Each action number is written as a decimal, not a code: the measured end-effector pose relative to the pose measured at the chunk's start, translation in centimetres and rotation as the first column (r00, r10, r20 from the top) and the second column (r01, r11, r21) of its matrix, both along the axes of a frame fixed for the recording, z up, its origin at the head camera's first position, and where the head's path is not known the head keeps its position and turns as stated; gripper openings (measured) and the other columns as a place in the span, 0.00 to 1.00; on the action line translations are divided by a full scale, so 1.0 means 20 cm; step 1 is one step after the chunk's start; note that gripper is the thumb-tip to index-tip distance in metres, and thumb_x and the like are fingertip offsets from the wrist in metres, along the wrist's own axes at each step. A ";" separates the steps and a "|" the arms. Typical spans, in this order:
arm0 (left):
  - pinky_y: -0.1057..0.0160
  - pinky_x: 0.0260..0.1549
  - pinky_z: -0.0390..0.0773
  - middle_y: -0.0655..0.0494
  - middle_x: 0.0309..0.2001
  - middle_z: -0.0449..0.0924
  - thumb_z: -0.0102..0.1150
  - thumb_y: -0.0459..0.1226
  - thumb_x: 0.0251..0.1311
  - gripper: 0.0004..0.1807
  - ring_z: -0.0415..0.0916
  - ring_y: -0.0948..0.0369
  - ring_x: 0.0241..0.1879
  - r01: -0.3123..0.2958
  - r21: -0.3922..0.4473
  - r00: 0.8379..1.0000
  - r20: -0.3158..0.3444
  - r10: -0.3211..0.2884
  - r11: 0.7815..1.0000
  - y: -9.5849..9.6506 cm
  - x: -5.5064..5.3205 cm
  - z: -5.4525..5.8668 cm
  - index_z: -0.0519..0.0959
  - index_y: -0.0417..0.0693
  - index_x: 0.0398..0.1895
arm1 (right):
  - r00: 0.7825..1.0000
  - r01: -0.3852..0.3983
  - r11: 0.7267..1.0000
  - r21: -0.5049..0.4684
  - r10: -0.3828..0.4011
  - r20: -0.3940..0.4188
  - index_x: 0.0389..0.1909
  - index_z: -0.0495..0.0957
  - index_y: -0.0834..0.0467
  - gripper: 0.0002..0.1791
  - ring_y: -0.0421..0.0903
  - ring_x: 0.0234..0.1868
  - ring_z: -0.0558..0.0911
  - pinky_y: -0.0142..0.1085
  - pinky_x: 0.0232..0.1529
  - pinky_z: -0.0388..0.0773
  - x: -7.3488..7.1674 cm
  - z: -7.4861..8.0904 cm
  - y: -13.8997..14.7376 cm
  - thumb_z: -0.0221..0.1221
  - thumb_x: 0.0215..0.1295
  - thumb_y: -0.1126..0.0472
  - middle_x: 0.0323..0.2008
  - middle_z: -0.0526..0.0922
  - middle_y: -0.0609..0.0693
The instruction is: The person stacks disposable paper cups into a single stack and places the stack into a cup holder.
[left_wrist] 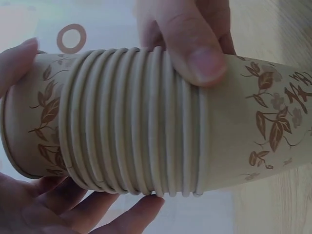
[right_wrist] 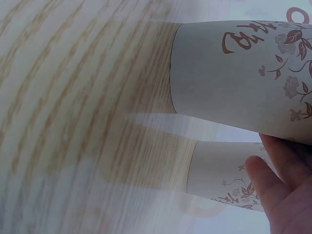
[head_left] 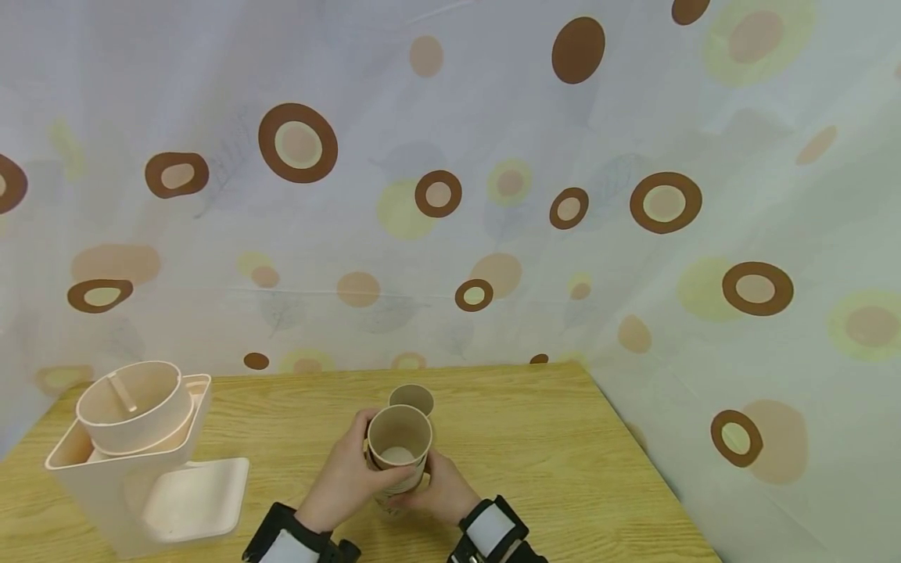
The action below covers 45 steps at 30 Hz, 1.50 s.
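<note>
A stack of paper cups (head_left: 400, 438) stands in front of me, with several rims showing close together in the left wrist view. My left hand (head_left: 352, 469) curls round the upper part, thumb on the near side and fingers on the far side. Lower down, my right hand (head_left: 445, 489) grips the stack, its thumb (left_wrist: 207, 63) lying across the lowest rims. Brown leaves and lettering decorate the pale cups. Just behind the stack stands another paper cup (head_left: 414, 397), apart from its base in the right wrist view (right_wrist: 219, 170).
On the left of the wooden table (head_left: 535, 438) stands a whitish bin-like container (head_left: 120, 500) with a round tub (head_left: 134, 418) set in its top. A pale flat tray (head_left: 200, 496) juts from its right side. A spotted curtain (head_left: 507, 117) hangs behind the table.
</note>
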<state>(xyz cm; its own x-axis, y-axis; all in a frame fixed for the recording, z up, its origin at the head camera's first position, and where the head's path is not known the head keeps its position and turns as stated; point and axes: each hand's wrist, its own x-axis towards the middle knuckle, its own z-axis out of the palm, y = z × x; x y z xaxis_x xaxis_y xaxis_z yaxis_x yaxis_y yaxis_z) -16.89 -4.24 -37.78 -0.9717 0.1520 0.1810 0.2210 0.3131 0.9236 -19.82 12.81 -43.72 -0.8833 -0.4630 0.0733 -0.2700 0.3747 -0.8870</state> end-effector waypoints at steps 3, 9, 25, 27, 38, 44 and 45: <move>0.53 0.48 0.75 0.49 0.53 0.74 0.74 0.44 0.41 0.39 0.72 0.52 0.53 -0.026 -0.016 1.000 0.008 0.026 1.000 0.01 0.00 -0.01 0.66 0.46 0.58 | 1.000 -0.002 1.000 0.003 0.002 -0.007 0.62 0.66 0.55 0.38 0.55 0.59 0.73 0.48 0.56 0.70 0.00 0.00 0.00 0.70 0.49 0.60 0.59 0.74 0.53; 0.52 0.49 0.76 0.49 0.53 0.73 0.74 0.45 0.42 0.38 0.72 0.52 0.53 -0.074 -0.020 0.997 0.000 0.074 0.997 0.02 -0.01 -0.03 0.68 0.46 0.57 | 1.000 -0.006 1.000 0.006 0.006 -0.022 0.62 0.66 0.56 0.38 0.54 0.59 0.73 0.48 0.57 0.70 0.00 0.00 0.01 0.70 0.49 0.59 0.58 0.75 0.54; 0.52 0.46 0.77 0.48 0.48 0.76 0.75 0.47 0.39 0.37 0.75 0.52 0.49 -0.162 -0.091 0.987 -0.039 0.159 0.983 0.05 0.00 -0.06 0.71 0.42 0.53 | 1.000 0.012 1.000 0.028 -0.011 -0.029 0.60 0.68 0.56 0.36 0.54 0.58 0.74 0.48 0.55 0.71 0.00 -0.01 0.00 0.70 0.48 0.58 0.57 0.76 0.53; 0.52 0.46 0.77 0.49 0.48 0.76 0.75 0.47 0.39 0.36 0.75 0.53 0.49 -0.164 -0.084 0.986 -0.029 0.162 0.983 0.05 0.00 -0.06 0.71 0.44 0.53 | 1.000 0.009 1.000 0.019 -0.009 -0.030 0.60 0.68 0.56 0.36 0.55 0.58 0.74 0.49 0.55 0.71 0.00 0.00 0.00 0.70 0.48 0.59 0.57 0.76 0.53; 0.51 0.46 0.76 0.50 0.49 0.77 0.74 0.48 0.41 0.35 0.74 0.53 0.50 -0.156 -0.066 0.988 -0.003 0.156 0.986 0.05 0.00 -0.08 0.71 0.46 0.52 | 1.000 0.009 1.000 0.017 -0.008 -0.017 0.61 0.66 0.56 0.38 0.55 0.58 0.73 0.49 0.56 0.71 -0.01 -0.01 0.00 0.70 0.48 0.59 0.57 0.76 0.54; 0.51 0.47 0.77 0.49 0.50 0.76 0.74 0.48 0.41 0.37 0.74 0.53 0.50 -0.155 -0.063 0.988 0.000 0.156 0.986 0.05 0.01 -0.08 0.70 0.45 0.55 | 1.000 0.012 1.000 0.012 -0.012 -0.011 0.61 0.67 0.57 0.37 0.55 0.59 0.73 0.51 0.57 0.69 -0.01 -0.02 0.00 0.70 0.48 0.58 0.57 0.76 0.54; 0.51 0.47 0.76 0.49 0.50 0.76 0.73 0.49 0.41 0.38 0.75 0.53 0.50 -0.155 -0.062 0.988 0.000 0.155 0.986 0.05 0.01 -0.09 0.69 0.44 0.56 | 1.000 0.014 1.000 0.012 -0.013 -0.007 0.61 0.67 0.57 0.37 0.55 0.59 0.73 0.51 0.57 0.69 -0.01 -0.02 0.00 0.70 0.48 0.58 0.57 0.76 0.53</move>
<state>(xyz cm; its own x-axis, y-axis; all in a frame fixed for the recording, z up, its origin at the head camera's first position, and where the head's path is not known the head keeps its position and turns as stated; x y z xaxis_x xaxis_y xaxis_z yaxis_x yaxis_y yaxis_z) -16.68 -3.29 -39.48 -0.9852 0.0105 0.1710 0.1609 0.3999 0.9023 -20.00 12.76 -44.17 -0.8890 -0.4520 0.0741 -0.2713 0.3892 -0.8803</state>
